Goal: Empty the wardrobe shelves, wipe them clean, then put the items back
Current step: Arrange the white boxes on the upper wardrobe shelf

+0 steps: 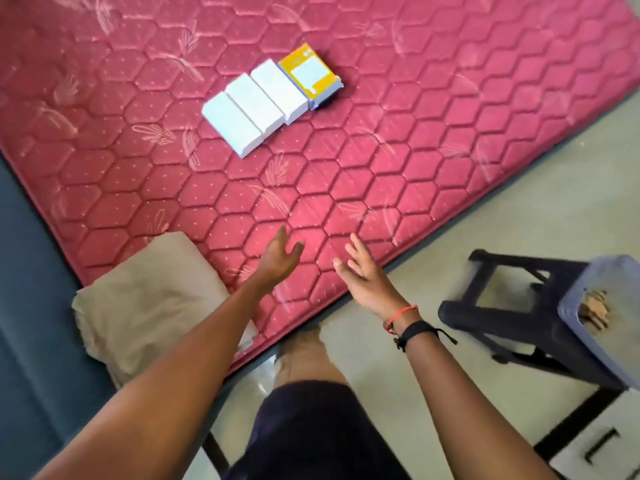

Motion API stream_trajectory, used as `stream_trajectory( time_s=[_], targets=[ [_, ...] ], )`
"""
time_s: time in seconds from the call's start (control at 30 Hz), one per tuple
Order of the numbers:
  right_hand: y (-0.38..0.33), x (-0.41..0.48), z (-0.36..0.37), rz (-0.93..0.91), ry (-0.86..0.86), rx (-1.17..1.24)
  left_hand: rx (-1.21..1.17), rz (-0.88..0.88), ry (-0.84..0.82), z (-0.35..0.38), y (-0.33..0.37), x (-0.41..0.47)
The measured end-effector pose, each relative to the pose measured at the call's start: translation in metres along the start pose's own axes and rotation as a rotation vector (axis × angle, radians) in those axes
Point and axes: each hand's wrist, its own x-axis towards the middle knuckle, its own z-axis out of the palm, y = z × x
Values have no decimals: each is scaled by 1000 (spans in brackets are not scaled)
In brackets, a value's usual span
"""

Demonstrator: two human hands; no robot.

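Observation:
Three white boxes (254, 107) lie side by side on a red quilted mattress (398, 140), with a yellow-and-white box (309, 75) at their right end. My left hand (280, 257) and my right hand (363, 271) both reach forward over the mattress's near edge, fingers spread and holding nothing. The boxes lie well beyond both hands. A red thread and a black band circle my right wrist.
A folded beige cloth (145, 306) sits on the mattress corner left of my left arm. A dark plastic stool (540, 317) stands on the pale floor at the right. A white drawer front (602, 445) shows at the bottom right.

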Motion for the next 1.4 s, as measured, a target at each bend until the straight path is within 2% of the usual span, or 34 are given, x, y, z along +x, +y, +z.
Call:
stream_trajectory(
  time_s=[0.23, 0.4, 0.5, 0.57, 0.63, 0.8, 0.87, 0.93, 1.0, 1.13, 1.3, 1.4],
  targets=[
    [-57, 152, 4, 98, -48, 208, -190, -102, 141, -48, 5, 142],
    [-87, 267, 28, 201, -64, 342, -519, -161, 199, -83, -10, 234],
    [-103, 324, 52, 254, -91, 428, -672, -267, 388, -112, -17, 283],
    [-109, 363, 61, 267, -88, 492, -748, -353, 445, -124, -18, 315],
    [-107, 402, 63, 253, -72, 502, -830, -412, 461, -120, -18, 339],
    [-113, 479, 77, 283, 4, 428, -843, -377, 451, -91, -44, 368],
    [-120, 505, 91, 252, 125, 442, -843, -363, 453, -93, -52, 382],
    [-121, 518, 102, 217, 226, 366, -832, -382, 484, -94, -58, 388],
    [-117, 515, 109, 250, 195, 417, -858, -391, 501, -92, -70, 385],
    [-108, 489, 82, 301, 56, 625, -794, -318, 428, -94, -65, 372],
    [-95, 435, 47, 315, 60, 661, -861, -170, 339, -89, -37, 326],
    [-83, 384, 19, 312, 76, 728, -786, -160, 252, -68, -26, 274]
  ],
)
